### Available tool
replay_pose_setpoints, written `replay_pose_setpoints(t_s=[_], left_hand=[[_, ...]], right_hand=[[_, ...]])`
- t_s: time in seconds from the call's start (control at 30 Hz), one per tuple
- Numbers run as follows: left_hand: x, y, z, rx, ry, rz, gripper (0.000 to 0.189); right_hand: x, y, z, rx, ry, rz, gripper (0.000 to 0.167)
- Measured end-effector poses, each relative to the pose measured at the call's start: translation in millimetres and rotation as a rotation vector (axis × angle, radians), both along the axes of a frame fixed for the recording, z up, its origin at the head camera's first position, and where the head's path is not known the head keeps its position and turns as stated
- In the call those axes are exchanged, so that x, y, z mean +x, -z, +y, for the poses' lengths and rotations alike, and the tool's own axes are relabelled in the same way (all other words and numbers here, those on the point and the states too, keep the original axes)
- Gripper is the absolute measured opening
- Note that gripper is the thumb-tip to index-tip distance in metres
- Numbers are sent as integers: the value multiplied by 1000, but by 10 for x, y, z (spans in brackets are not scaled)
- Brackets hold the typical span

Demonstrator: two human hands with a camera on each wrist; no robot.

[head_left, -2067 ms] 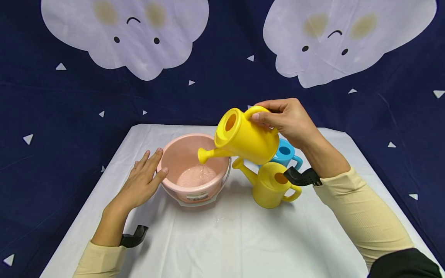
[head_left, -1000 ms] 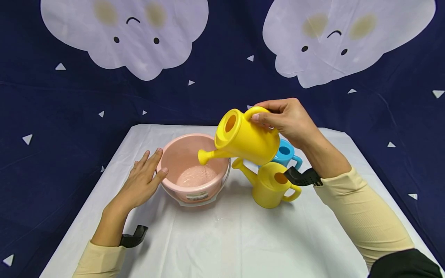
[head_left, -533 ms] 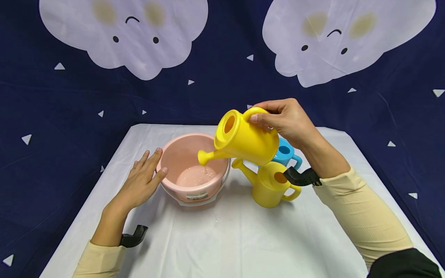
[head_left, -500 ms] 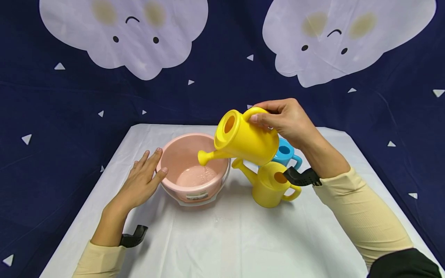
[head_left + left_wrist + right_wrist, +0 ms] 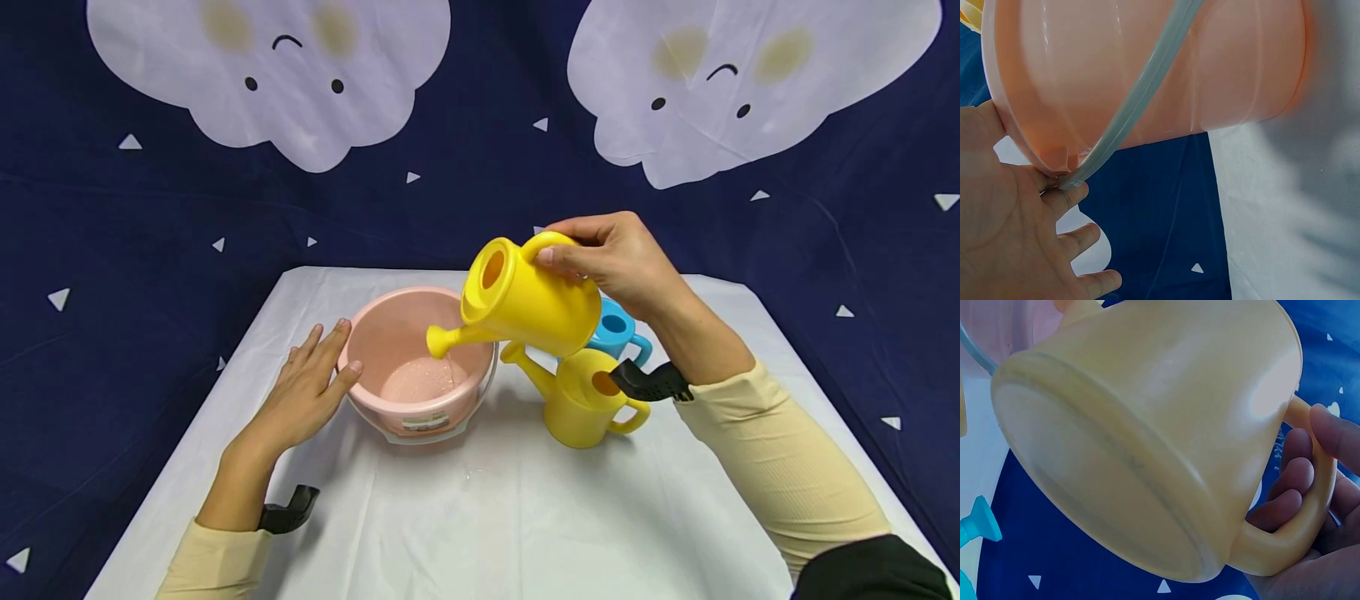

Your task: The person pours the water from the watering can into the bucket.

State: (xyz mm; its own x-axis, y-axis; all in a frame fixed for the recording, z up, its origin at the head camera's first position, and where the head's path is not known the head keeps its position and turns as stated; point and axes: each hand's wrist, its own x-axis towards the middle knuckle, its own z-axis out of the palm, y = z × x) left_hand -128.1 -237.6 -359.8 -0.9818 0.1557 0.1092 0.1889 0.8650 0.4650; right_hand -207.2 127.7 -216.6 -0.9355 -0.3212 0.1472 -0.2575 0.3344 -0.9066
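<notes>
My right hand (image 5: 618, 258) grips the handle of a yellow watering can (image 5: 536, 300), its fingers curled through the loop in the right wrist view. The can is tipped to the left, with its spout over a pink bucket (image 5: 382, 333). A thin trickle of water falls from the spout into shallow water at the bucket's bottom. My left hand (image 5: 303, 396) rests against the bucket's left rim with fingers spread and straight. In the left wrist view, the fingers touch the rim beside the end of the grey bucket handle (image 5: 1141, 94).
A second yellow watering can (image 5: 577, 404) stands on the white-covered table (image 5: 420, 533) right of the bucket. Behind it is a blue watering can (image 5: 613, 327), partly hidden. A small wet spot (image 5: 480, 474) lies in front of the bucket. A dark blue cloud-print curtain (image 5: 495, 192) hangs behind.
The water stream from the spout has thinned to a trickle. The held watering can has tilted very slightly further, while the left hand and bucket stay in place.
</notes>
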Motion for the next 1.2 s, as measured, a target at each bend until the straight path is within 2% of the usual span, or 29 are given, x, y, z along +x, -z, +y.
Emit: replay_pose_setpoints(t_s=[0.23, 1.2], left_hand=[[1, -3, -11, 0, -2, -5, 65], [8, -16, -2, 0, 4, -5, 66]], right_hand=[[12, -1, -7, 44, -1, 11, 36], [35, -15, -28, 58, -12, 11, 35]])
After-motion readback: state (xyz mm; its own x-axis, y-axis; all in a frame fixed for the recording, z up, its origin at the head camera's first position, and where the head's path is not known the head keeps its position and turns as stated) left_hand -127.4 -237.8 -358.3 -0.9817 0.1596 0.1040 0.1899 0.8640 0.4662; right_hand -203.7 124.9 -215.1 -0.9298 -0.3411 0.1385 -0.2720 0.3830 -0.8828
